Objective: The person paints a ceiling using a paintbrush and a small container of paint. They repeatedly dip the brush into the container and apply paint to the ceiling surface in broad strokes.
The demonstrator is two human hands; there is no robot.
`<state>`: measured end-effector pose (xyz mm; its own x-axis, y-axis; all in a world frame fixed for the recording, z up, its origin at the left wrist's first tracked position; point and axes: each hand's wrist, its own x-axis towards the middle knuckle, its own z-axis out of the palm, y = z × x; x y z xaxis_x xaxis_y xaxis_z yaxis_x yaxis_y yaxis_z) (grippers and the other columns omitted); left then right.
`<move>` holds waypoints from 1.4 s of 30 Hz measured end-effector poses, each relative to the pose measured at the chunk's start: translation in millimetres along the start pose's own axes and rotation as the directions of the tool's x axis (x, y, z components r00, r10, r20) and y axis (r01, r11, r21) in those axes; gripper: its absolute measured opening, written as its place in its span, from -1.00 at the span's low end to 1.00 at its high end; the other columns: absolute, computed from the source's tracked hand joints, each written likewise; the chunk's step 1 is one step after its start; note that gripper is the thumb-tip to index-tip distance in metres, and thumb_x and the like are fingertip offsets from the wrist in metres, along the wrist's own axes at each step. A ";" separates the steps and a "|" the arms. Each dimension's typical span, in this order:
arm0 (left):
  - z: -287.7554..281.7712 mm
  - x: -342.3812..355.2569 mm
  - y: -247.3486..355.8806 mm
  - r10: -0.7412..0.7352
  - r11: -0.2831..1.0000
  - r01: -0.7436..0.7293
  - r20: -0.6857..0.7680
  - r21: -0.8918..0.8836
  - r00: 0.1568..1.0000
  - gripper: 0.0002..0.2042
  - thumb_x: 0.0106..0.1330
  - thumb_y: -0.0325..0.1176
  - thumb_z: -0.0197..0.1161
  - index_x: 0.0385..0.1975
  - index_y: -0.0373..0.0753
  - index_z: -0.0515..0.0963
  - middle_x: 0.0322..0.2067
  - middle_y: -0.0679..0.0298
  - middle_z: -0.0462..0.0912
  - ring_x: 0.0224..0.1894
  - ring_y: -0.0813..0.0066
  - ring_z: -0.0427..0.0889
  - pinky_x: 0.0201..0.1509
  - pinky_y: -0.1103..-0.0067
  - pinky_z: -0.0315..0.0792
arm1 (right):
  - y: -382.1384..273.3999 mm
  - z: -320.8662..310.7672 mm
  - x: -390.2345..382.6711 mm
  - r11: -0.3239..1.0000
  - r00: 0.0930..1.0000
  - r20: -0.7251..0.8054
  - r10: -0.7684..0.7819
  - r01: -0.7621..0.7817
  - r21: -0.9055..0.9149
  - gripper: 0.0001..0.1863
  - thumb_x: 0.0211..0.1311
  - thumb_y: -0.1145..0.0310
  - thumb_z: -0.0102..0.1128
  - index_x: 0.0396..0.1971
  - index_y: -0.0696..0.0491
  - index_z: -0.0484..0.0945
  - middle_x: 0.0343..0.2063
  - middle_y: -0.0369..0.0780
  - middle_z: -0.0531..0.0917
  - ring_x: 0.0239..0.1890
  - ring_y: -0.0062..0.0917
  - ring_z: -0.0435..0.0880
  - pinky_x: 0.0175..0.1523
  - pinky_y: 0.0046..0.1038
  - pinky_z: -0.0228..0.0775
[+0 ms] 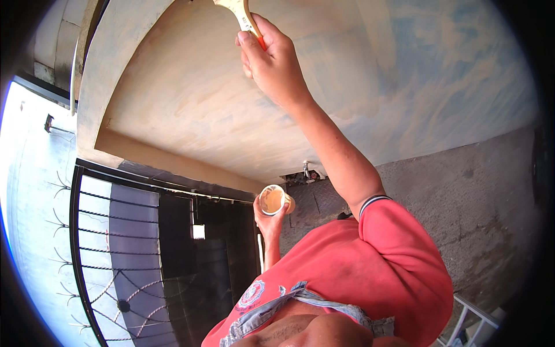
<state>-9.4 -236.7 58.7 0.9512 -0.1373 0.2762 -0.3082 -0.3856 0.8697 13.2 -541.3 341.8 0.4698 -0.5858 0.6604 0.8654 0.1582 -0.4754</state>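
High against the painted wall (324, 75), my right hand (269, 63) is closed around the handle of a paintbrush (244, 18). The handle is pale, with a red-orange part by my palm; the bristles lie beyond the upper edge of the view. Lower down, near my chest, my left hand (269, 221) grips a plastic cup (284, 200) holding tan paint (270, 200). The cup leans so that its mouth and the paint inside show. Streaky beige, cream and pale blue coats cover the wall.
A black metal gate (118, 248) with twisted bars stands at the left. A small tap (306, 168) juts out near the wall's bottom edge. Grey paving (451, 196) stretches to the right, and a white metal frame, perhaps a ladder (471, 315), shows at lower right.
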 end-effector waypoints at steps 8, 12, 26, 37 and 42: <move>-1.1 1.7 0.0 -0.034 0.999 0.034 -0.001 0.013 0.999 -0.12 -0.12 -0.30 0.71 0.25 -0.35 0.37 0.13 0.10 0.59 0.20 0.27 0.58 0.33 0.38 0.42 | 11.9 -3.9 -10.4 0.986 0.993 -0.004 0.115 -0.114 0.119 -0.81 0.56 0.38 0.01 -0.03 0.17 0.51 -0.58 -0.42 0.34 -0.62 -0.79 0.19 -0.53 -0.59 0.06; -3.9 2.1 -10.6 -0.018 0.999 0.018 -0.021 0.029 1.000 -0.12 -0.13 -0.30 0.71 0.25 -0.35 0.38 0.13 0.10 0.58 0.21 0.27 0.56 0.33 0.38 0.42 | 17.6 -1.5 12.3 0.984 0.987 0.049 0.150 -0.154 0.089 -0.81 0.55 0.41 0.00 -0.05 0.19 0.51 -0.53 -0.39 0.37 -0.61 -0.78 0.20 -0.52 -0.59 0.05; -5.1 1.9 -16.6 -0.036 0.999 0.035 -0.027 -0.026 0.999 -0.16 -0.10 -0.30 0.70 0.23 -0.35 0.39 0.11 0.13 0.58 0.20 0.30 0.56 0.33 0.40 0.41 | 16.1 6.3 -13.0 0.970 0.983 0.047 0.175 -0.181 0.164 -0.75 0.54 0.40 0.03 0.05 0.20 0.52 -0.40 -0.36 0.44 -0.58 -0.81 0.22 -0.53 -0.61 0.01; -7.5 2.6 -27.0 -0.021 0.999 0.019 -0.056 -0.028 0.998 -0.14 -0.12 -0.29 0.71 0.23 -0.36 0.39 0.11 0.13 0.58 0.19 0.30 0.56 0.32 0.39 0.42 | 17.1 8.7 4.1 0.977 0.984 0.110 0.138 -0.154 0.147 -0.85 0.51 0.41 -0.01 -0.26 0.18 0.45 -0.67 -0.42 0.30 -0.65 -0.77 0.23 -0.55 -0.57 0.10; -7.6 2.3 -35.2 -0.027 1.000 0.028 -0.054 0.011 0.998 -0.11 -0.13 -0.28 0.72 0.26 -0.37 0.38 0.12 0.11 0.57 0.20 0.28 0.56 0.33 0.39 0.41 | 12.0 10.5 -18.0 0.974 0.979 0.119 0.168 -0.184 0.136 -0.83 0.51 0.40 0.01 -0.12 0.20 0.48 -0.66 -0.43 0.29 -0.65 -0.79 0.22 -0.56 -0.59 0.08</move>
<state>3.8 -216.5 31.8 0.9586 -0.0774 0.2742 -0.2818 -0.3989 0.8726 16.9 -520.5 330.3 0.6260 -0.4519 0.6355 0.7798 0.3696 -0.5053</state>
